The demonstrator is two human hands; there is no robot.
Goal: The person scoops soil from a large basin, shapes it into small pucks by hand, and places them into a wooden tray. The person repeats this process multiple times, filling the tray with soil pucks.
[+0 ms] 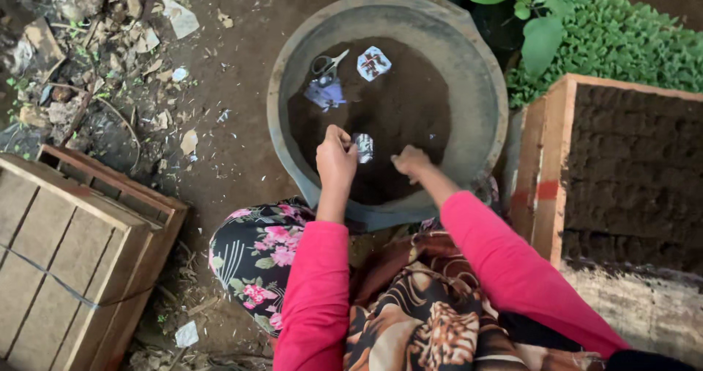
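A round grey basin (476,63) holds dark soil (403,107). My left hand (336,156) pinches a small shiny plastic packet (363,147) over the soil near the basin's front. My right hand (410,161) rests curled on the soil just right of the packet; whether it holds soil I cannot tell. Both arms wear pink sleeves. Scissors (328,65) with grey handles lie on the soil at the back left, beside a bluish scrap (325,94) and a small white packet (373,62).
A wooden crate (73,254) stands at the left. A wooden frame (549,166) packed with rows of soil-filled bags sits at the right, green seedlings (622,41) behind it. Litter and dry leaves (95,41) cover the dirt ground at the top left.
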